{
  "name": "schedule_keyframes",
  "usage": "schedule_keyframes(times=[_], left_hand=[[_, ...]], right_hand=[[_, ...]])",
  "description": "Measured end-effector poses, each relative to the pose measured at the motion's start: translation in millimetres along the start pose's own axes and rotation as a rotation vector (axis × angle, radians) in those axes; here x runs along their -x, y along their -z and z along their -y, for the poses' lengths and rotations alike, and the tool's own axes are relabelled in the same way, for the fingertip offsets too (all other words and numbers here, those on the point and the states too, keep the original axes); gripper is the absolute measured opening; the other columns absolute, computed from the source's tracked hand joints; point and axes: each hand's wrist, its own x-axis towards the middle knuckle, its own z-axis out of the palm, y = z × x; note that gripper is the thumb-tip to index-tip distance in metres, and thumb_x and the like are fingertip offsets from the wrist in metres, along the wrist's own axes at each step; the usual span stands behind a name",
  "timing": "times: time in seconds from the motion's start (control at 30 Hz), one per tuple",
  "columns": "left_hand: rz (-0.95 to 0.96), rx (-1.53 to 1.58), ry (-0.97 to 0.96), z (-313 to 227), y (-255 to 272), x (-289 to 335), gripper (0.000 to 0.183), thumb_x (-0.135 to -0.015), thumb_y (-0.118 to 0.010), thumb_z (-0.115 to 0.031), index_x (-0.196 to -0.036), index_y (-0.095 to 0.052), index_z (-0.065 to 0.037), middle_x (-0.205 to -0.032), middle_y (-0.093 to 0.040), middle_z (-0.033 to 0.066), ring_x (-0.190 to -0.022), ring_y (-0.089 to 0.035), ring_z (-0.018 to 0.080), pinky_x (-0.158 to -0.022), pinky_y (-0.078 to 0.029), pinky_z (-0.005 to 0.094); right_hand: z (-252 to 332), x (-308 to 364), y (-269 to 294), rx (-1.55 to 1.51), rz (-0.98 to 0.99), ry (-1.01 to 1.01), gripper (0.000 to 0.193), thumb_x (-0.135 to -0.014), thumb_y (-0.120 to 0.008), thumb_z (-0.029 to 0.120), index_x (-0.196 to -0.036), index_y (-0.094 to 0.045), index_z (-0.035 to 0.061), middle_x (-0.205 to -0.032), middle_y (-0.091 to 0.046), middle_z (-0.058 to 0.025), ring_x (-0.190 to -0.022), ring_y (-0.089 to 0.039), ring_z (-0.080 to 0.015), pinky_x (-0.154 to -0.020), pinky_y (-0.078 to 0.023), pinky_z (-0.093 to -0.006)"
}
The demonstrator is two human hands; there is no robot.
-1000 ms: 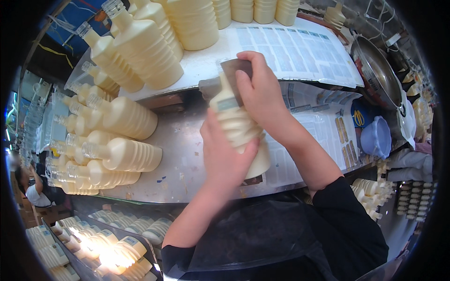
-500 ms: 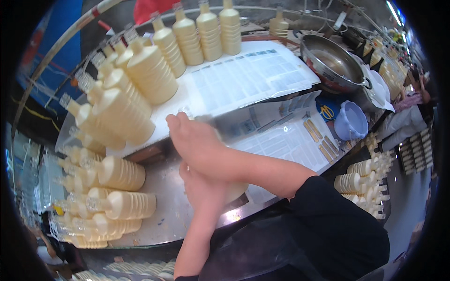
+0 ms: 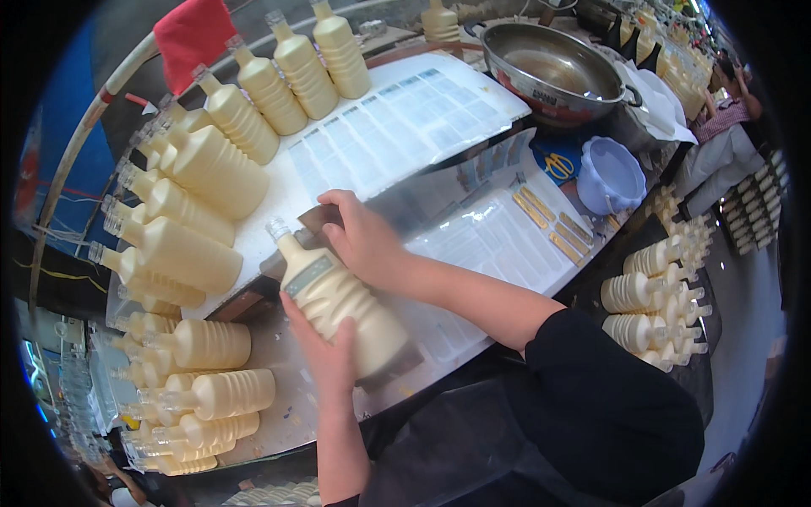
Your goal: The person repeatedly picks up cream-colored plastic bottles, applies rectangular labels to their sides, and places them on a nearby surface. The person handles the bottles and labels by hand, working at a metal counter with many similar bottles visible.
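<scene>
A cream-coloured ribbed bottle point(image 3: 359, 325) with a transparent neck lies tilted over the metal table in front of me, neck toward the far left. My left hand point(image 3: 325, 351) grips its near side, thumb and fingers spread around the body. A grey-green label strip point(image 3: 312, 275) crosses the bottle's shoulder. Just beyond it, my right hand point(image 3: 367, 245) pinches a thin flat brown piece point(image 3: 316, 221) between thumb and fingers, beside the bottle's neck. What the brown piece is made of cannot be told.
Cream bottles point(image 3: 203, 169) stand along the raised white board point(image 3: 498, 106), which carries label sheets point(image 3: 380, 127). More bottles point(image 3: 211, 342) lie stacked at left and right. A metal pan point(image 3: 549, 68), a lilac bucket point(image 3: 610, 176), yellow-handled scissors point(image 3: 557, 166) and gold strips point(image 3: 553, 224) are on the right.
My hands were crossed over the bottle and now are apart, uncovering it and its label strip. The right hand lifted away from the left; the view has shifted slightly.
</scene>
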Motion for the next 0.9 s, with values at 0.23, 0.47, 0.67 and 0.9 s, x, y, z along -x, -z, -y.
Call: schedule_keyframes(times=[0.23, 0.47, 0.67, 0.9], left_hand=[[-0.011, 0.06, 0.074, 4, -3, 4, 0.101, -0.082, -0.069, -0.02, -0.162, -0.012, 0.001, -0.16, -0.029, 0.0263, -0.146, -0.034, 0.0372, -0.121, -0.027, 0.0454], [-0.049, 0.176, 0.059, -3, -7, 33, 0.098, -0.079, -0.074, -0.014, -0.159, -0.019, 0.002, -0.154, -0.036, 0.0229, -0.14, -0.041, 0.0323, -0.118, -0.032, 0.0432], [-0.078, 0.164, 0.029, 6, -10, 30, 0.099, -0.077, -0.076, -0.012, -0.158, -0.021, 0.002, -0.152, -0.038, 0.0228, -0.139, -0.043, 0.0326, -0.117, -0.035, 0.0423], [-0.102, 0.174, 0.039, 7, -10, 34, 0.099, -0.077, -0.077, -0.014, -0.158, -0.023, 0.001, -0.152, -0.039, 0.0243, -0.14, -0.043, 0.0337, -0.116, -0.036, 0.0432]], right_hand=[[-18, 8, 5, 0.103, -0.08, -0.082, 0.041, -0.097, -0.057, 0.009, -0.136, -0.049, 0.003, -0.128, -0.061, -0.0229, -0.118, -0.06, -0.0392, -0.103, -0.047, -0.0443], [-88, 12, 113, 0.01, 0.055, -0.487, 0.03, -0.09, -0.061, 0.018, -0.113, -0.072, 0.0023, -0.111, -0.073, -0.0153, -0.094, -0.07, -0.0275, -0.084, -0.055, -0.0378], [-79, 40, 107, 0.778, 0.289, -0.094, 0.022, -0.091, -0.056, 0.01, -0.102, -0.074, 0.0026, -0.118, -0.071, -0.0167, -0.084, -0.07, -0.0346, -0.076, -0.057, -0.0405], [-60, 79, 87, 0.983, 0.704, -0.182, 0.043, -0.09, -0.051, 0.003, -0.132, -0.055, -0.0073, -0.139, -0.056, -0.0301, -0.087, -0.071, -0.0408, -0.076, -0.059, -0.0482]])
